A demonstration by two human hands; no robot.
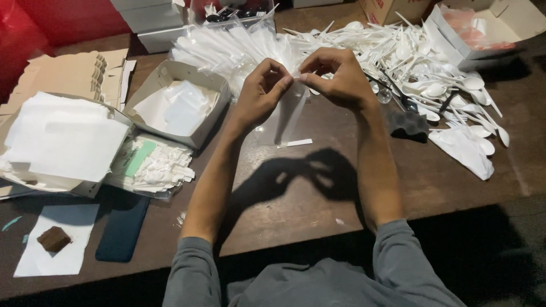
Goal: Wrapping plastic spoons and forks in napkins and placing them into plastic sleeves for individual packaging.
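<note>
My left hand (260, 94) and my right hand (335, 77) are raised together above the brown table (296, 193), both pinching the top edge of a clear plastic sleeve (287, 116) that hangs down between them. A small white strip (299, 142) lies on the table just below the sleeve. Behind my hands lies a heap of clear plastic sleeves (227, 48). To the right spreads a big pile of white plastic spoons and forks (421, 62).
An open cardboard box of white sheets (176, 105) sits left of my hands, a larger box of white paper (60, 142) further left. A bag of small white packets (151, 165), a dark phone (122, 227), a brown block on paper (54, 239) and a black sponge (408, 125) lie around.
</note>
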